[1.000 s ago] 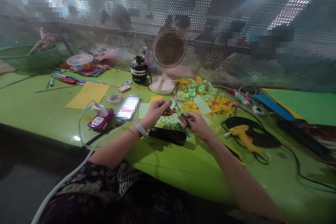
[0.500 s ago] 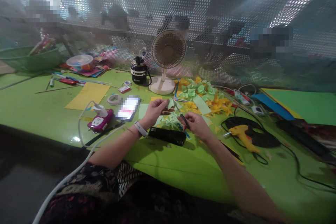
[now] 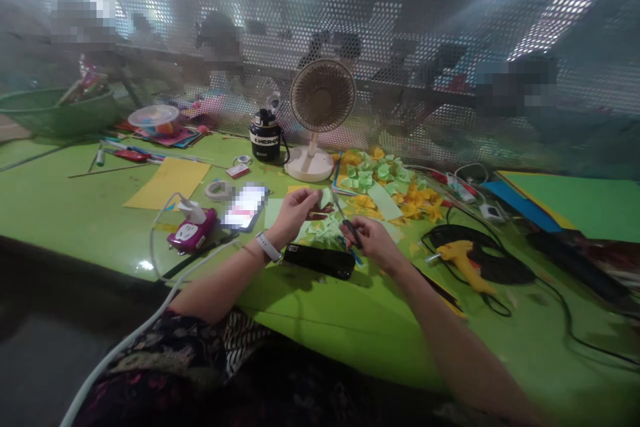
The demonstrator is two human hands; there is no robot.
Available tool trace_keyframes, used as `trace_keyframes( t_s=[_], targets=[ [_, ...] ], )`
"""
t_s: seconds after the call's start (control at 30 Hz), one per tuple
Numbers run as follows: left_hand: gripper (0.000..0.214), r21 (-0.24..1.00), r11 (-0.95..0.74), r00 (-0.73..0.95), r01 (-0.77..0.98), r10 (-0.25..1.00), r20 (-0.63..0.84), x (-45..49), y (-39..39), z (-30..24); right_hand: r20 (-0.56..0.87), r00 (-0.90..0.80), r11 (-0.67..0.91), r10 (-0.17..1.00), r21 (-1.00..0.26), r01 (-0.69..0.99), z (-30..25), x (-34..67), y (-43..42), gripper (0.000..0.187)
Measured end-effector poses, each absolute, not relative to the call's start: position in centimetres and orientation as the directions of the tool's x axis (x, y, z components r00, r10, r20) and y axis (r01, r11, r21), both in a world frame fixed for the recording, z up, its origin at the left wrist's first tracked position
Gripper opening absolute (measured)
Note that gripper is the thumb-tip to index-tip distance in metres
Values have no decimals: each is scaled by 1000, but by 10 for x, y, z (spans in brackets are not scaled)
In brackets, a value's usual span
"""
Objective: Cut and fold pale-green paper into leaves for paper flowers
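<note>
Little shifts over the last second. Our left hand (image 3: 295,213) keeps the paper piece (image 3: 326,198) pinched between thumb and fingertips. Our right hand (image 3: 375,243), closed round the handles of the scissors (image 3: 345,217), has crept slightly toward it, so the blades sit just beside the paper. We judge the snipping of this piece to be under way; whether the blades gape, we cannot tell. The scissors' long axis runs from the right hand up and left, with the tips toward the tabletop's (image 3: 325,320) far edge. Both hover above the scrap pile (image 3: 325,230) and black case (image 3: 320,260), midway along the near edge.
</note>
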State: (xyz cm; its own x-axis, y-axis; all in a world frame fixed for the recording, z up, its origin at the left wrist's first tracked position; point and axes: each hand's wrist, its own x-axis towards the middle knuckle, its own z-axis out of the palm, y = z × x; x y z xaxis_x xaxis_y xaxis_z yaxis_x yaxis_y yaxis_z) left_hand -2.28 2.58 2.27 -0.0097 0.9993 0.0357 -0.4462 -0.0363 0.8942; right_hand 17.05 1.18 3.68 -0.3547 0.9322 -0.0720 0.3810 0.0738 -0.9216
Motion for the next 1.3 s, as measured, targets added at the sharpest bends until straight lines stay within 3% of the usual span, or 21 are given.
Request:
trace_keyframes(
  t_s=[0.53,1.3],
  targets=[
    [39,950,-51,32,-309,997,64,-20,24,22,-87,-338,56,937,-918,392,41,168,12,53],
    [49,932,-60,79,-358,992,94,-24,24,23,-91,-400,96,912,-901,423,42,170,12,50]
  ],
)
